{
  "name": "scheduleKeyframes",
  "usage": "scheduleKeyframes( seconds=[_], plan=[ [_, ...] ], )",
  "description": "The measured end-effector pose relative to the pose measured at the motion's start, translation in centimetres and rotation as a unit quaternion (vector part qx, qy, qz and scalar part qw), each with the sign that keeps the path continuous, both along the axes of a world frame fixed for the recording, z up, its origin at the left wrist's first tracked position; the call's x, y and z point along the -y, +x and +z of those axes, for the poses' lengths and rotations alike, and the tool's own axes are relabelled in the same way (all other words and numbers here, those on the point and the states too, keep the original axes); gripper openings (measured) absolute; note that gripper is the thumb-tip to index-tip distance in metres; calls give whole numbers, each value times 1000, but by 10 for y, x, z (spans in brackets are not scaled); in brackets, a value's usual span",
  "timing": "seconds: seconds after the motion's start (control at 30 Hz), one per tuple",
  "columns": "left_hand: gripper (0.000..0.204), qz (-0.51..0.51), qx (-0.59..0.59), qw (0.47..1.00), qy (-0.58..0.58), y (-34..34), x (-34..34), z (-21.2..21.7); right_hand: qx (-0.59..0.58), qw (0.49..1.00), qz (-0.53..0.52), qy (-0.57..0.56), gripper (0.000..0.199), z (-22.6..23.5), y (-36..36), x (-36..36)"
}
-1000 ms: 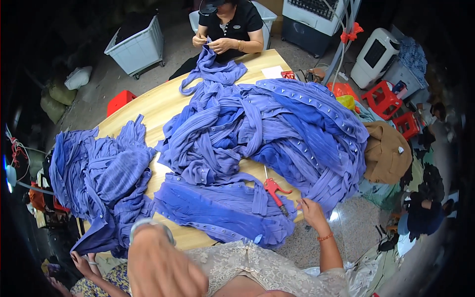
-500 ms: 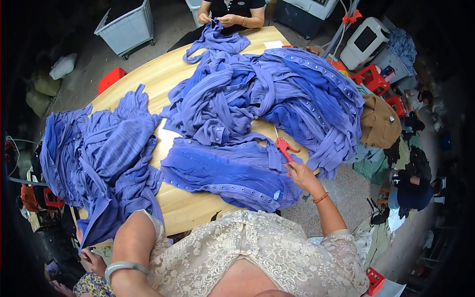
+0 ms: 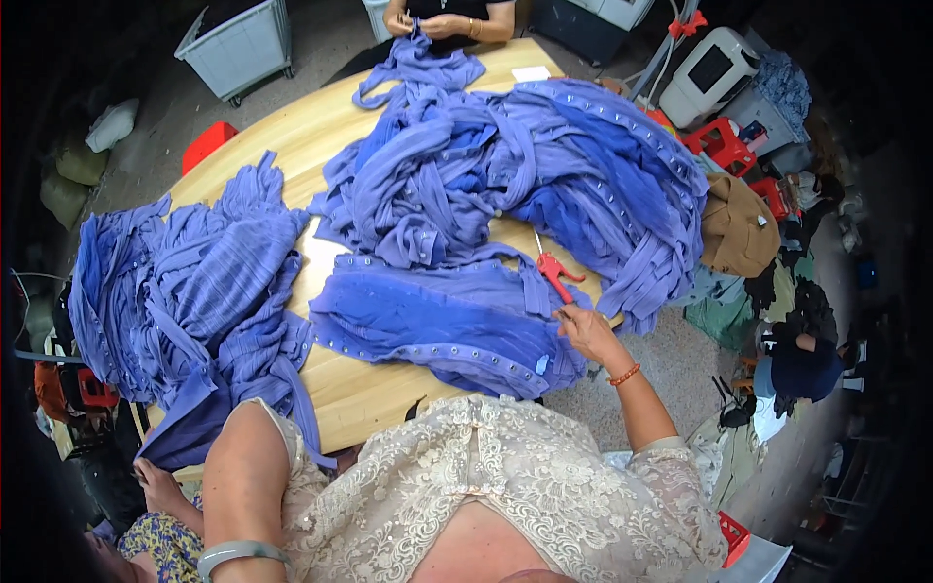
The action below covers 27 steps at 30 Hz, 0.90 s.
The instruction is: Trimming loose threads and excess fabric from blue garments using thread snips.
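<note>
On the pale wooden surface (image 3: 292, 146), a flat blue garment (image 3: 437, 321) with a row of metal snaps lies spread in front of the person, and the right hand (image 3: 583, 330) rests at its right edge, fingers touching the cloth and drawn loosely together on the fabric; whether they actually pinch a fold I cannot tell. Half a second ago that hand was a little higher, nearer the red-handled scissors (image 3: 554, 267); now it sits just below them, the scissors lying untouched on the garment's upper right corner, blades pointing away toward the big heap of blue fabric (image 3: 525, 175) that fills the middle of the surface. The view has tipped down since then, so more of the person's lace top shows.

The left hand (image 3: 160, 481) hangs low beside the surface's near edge, at the bottom of a second blue pile (image 3: 185, 291) that drapes over the left side. Its fingers are curled near a dangling strip of that cloth, but shadow hides whether they grip it. A pale bangle (image 3: 233, 554) circles the left forearm and an orange bracelet (image 3: 624, 375) the right wrist.

Across the surface another person's hands (image 3: 437, 24) work the far end of the heap.
</note>
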<state>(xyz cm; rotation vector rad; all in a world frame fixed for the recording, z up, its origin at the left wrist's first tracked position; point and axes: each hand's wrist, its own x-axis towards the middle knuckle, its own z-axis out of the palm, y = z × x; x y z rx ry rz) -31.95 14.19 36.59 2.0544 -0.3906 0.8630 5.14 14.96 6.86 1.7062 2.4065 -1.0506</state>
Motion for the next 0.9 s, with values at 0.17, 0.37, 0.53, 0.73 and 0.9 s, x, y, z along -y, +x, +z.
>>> scheduleKeyframes(
  seconds=[0.17,0.37,0.53,0.73,0.9],
  plan=[
    [20,9,-18,996,-87,-14,-24,-38,-21,999,-34,-24,30,-10,5,2],
    [21,37,-39,988,-147,-40,136,-58,-66,997,-48,-9,23,-23,-8,-5],
    [22,23,-52,980,-190,-23,190,-71,-92,994,-55,19,21,-33,-5,-8],
    [8,536,-248,730,-344,-16,67,-168,-51,997,23,57,42,-48,-19,10],
    [31,685,-426,580,-113,-79,40,-363,-60,996,32,52,39,-50,-16,12]
  ],
)
